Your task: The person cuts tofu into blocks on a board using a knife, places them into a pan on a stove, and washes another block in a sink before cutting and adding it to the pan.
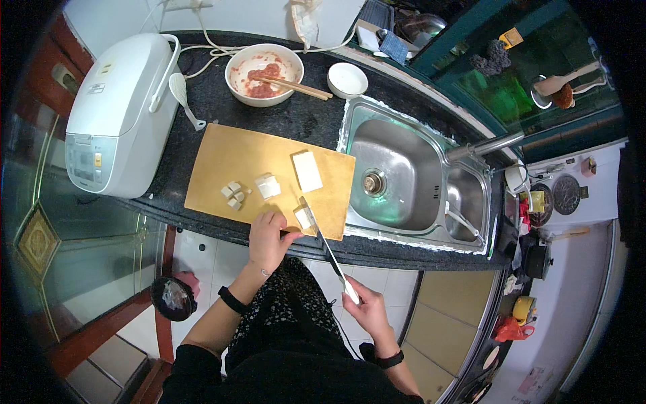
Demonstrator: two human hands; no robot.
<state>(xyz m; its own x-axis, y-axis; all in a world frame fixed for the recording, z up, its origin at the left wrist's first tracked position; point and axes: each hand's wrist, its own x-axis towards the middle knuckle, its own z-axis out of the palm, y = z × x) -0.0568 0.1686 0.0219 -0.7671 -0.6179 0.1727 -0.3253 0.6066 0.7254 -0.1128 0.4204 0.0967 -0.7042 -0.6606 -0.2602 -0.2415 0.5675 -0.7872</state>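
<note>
My right hand (pixel 367 306) is closed around the white handle of a kitchen knife (pixel 328 255). The blade reaches up onto a wooden cutting board (pixel 222 151) and touches a small white block (pixel 303 218), which looks like tofu. Near the board's front edge, my left hand (pixel 268 237) has its fingers bent and its thumb stretched towards that block; it appears to hold nothing. A larger white slab (pixel 307 171) lies farther back on the board. To its left are a scored or sliced white piece (pixel 267 186) and several small cubes (pixel 233 195).
Behind the board stand a bowl of minced meat (pixel 265 75) with chopsticks (pixel 298 87) and a small white bowl (pixel 347 80). A rice cooker (pixel 121 116) and rice paddle (pixel 184 101) are at the left. A steel double sink (pixel 398 171) adjoins the board at the right.
</note>
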